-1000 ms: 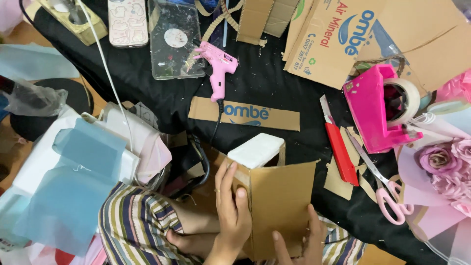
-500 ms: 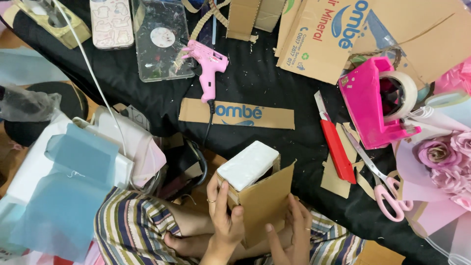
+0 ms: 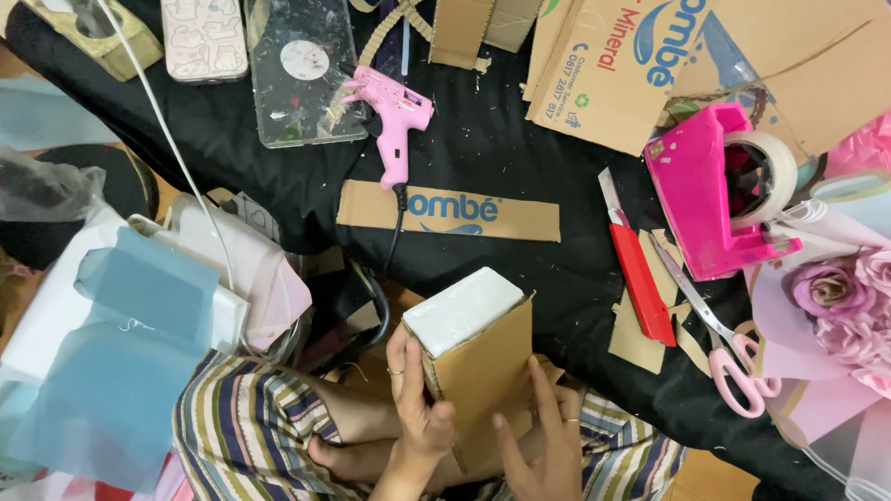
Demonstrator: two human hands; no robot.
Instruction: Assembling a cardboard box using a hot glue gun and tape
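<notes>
**Cardboard wrap being held around a white block**

Gripping the cardboard wrap [image 3: 483, 376] from both sides: left hand [image 3: 419, 408] clamped on its left face with the thumb along the front edge, right hand [image 3: 548, 436] pressed flat against its lower right face, fingers spread. Holding the piece tilted above the lap, over striped trousers [image 3: 241, 427], just below the printed cardboard strip [image 3: 450, 211]. Showing the white block [image 3: 462, 309] at the open top of the wrap, flush with the cardboard edges.

Lying above the strip: pink glue gun [image 3: 394, 116], its black cord [image 3: 394, 246] trailing down towards the wrap. Resting right of the wrap: red utility knife [image 3: 640, 274], pink-handled scissors [image 3: 719, 339], pink tape dispenser [image 3: 710, 190].

Risking, as a judgement: wrap springing open if either palm eases, since no tape or glue is visible on the seam; block sliding out through the open top owing to the tilt; cord snagging the wrap, being so close.
</notes>
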